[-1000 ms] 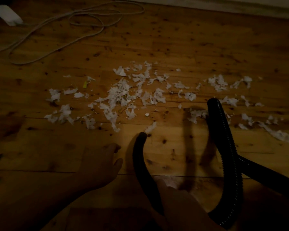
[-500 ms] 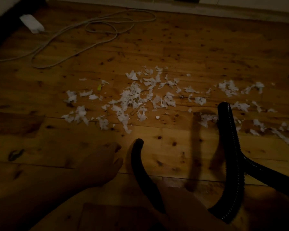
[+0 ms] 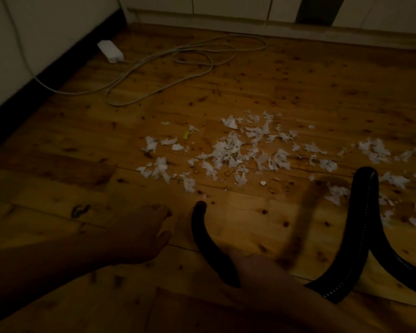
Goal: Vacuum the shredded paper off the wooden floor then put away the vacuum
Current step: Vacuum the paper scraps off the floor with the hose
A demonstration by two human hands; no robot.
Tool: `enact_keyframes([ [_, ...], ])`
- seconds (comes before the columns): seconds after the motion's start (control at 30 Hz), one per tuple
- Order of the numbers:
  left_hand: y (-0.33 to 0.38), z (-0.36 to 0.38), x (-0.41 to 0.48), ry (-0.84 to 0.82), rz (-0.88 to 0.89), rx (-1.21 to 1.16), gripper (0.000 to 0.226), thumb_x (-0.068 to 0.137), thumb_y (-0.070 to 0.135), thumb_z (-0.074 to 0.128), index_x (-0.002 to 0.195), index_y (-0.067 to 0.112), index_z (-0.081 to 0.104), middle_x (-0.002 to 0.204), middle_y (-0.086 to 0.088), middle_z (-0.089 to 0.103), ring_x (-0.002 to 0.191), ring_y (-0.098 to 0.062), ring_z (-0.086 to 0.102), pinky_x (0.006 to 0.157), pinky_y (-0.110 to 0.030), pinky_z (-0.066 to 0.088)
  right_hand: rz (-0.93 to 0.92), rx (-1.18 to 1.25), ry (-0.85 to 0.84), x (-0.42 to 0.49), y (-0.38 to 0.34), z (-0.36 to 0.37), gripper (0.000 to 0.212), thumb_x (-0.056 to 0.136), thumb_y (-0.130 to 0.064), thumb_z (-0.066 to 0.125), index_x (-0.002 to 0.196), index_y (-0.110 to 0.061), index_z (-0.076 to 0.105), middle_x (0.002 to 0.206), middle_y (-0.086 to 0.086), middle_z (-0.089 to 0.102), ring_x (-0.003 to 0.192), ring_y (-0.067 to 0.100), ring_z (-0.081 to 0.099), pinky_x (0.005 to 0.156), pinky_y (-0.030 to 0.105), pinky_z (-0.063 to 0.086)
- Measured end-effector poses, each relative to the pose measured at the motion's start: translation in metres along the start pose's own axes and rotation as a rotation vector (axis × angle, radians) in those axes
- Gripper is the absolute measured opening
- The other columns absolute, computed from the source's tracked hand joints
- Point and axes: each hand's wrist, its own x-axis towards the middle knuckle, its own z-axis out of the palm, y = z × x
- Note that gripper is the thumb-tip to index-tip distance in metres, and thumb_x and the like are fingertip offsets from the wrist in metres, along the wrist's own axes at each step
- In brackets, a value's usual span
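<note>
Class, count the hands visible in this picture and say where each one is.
2. The left hand lies open beside the black vacuum nozzle, on its left; the right hand grips that nozzle further back, near the bottom edge. No other hand shows.

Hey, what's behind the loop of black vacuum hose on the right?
Scraps of shredded paper show on the wooden floor on either side of the vacuum hose. Whatever lies directly behind the hose is covered by it.
</note>
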Motion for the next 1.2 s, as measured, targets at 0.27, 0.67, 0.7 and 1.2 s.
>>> enact_keyframes([
  [0.27, -0.030, -0.009, -0.010, -0.028, -0.076, -0.052, 0.051, 0.102, 0.037, 0.041, 0.147, 0.019, 0.026, 0.149, -0.002, 0.035, 0.127, -0.019, 0.045, 0.101, -0.032, 0.041, -0.114, -0.034, 0.084, 0.021, -0.037, -0.020, 0.048, 0.093, -0.050, 0.053, 0.128, -0.020, 0.041, 0.114, 0.007, 0.059, 0.100, 0.025, 0.058, 0.064, 0.029, 0.035],
  [0.67, -0.072, -0.008, -0.017, 0.021, -0.198, -0.113, 0.051, 0.100, 0.041, 0.044, 0.145, 0.020, 0.029, 0.141, -0.003, 0.043, 0.114, -0.021, 0.055, 0.096, -0.041, 0.049, -0.203, -0.058, 0.102, 0.067, -0.073, -0.031, 0.046, 0.093, -0.046, 0.058, 0.124, -0.016, 0.045, 0.085, -0.009, 0.044, 0.079, 0.014, 0.046, 0.053, 0.019, 0.031],
  [0.7, -0.075, -0.008, -0.018, 0.029, -0.205, -0.111, 0.052, 0.099, 0.041, 0.044, 0.144, 0.021, 0.030, 0.138, -0.003, 0.045, 0.112, -0.021, 0.056, 0.094, -0.041, 0.049, -0.205, -0.071, 0.098, 0.071, -0.076, -0.032, 0.046, 0.093, -0.047, 0.058, 0.124, -0.015, 0.045, 0.087, -0.006, 0.046, 0.080, 0.015, 0.047, 0.053, 0.020, 0.032],
  [1.2, -0.111, -0.007, -0.024, 0.024, -0.251, -0.063, 0.051, 0.101, 0.037, 0.042, 0.145, 0.016, 0.027, 0.146, -0.006, 0.039, 0.123, -0.022, 0.049, 0.100, -0.038, 0.044, -0.211, -0.125, 0.084, 0.113, -0.107, -0.045, 0.046, 0.093, -0.046, 0.058, 0.125, -0.016, 0.045, 0.084, -0.006, 0.046, 0.068, 0.009, 0.047, 0.052, 0.024, 0.035],
])
